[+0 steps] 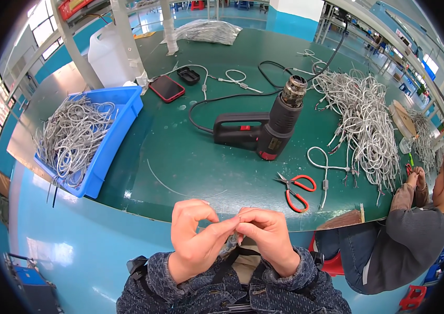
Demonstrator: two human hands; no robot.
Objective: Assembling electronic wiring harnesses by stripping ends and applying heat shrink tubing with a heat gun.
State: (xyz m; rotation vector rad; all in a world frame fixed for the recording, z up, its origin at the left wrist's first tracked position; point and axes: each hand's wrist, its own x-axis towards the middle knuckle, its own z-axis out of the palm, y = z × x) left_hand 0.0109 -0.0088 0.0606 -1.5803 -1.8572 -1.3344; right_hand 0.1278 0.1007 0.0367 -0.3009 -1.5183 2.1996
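My left hand [197, 235] and my right hand [267, 235] meet in front of me, just off the table's near edge. Thumb and fingers of each are pinched together, tip to tip. What they grip is mostly hidden; a small greyish piece shows below the fingertips, too unclear to name. A thin, curved, pale strand [165, 185] lies on the table beyond my left hand. Beyond my right hand rest red-handled scissors [300, 196], blades apart. A looped grey cable [326, 170] with a small block on it lies to their right.
A black heat gun [279, 125] stands nozzle up on the green table [180, 141]. At left is a blue bin [120, 125] of cables; a phone [167, 89] lies behind it. Grey cables [371, 120] are heaped at right. A co-worker [415, 235] sits there, both hands raised.
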